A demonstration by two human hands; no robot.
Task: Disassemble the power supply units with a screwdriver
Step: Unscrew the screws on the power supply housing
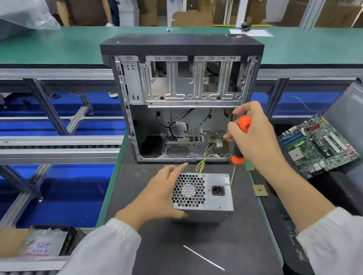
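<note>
A silver power supply unit (212, 197) with a honeycomb fan grille and a power socket stands on the dark mat (185, 247). Its yellow and black cables run back into the open computer case (176, 95) behind it. My left hand (160, 194) grips the unit's left side, thumb under its front edge. My right hand (256, 135) holds an orange and black screwdriver (240, 142) upright. The thin shaft points down to the unit's top right corner.
A green motherboard (318, 147) leans on a grey tray at the right. A small chip (260, 190) lies on the bench edge, a white strip (203, 257) on the mat. A person stands beyond the green bench (73, 41). Conveyor rails run at the left.
</note>
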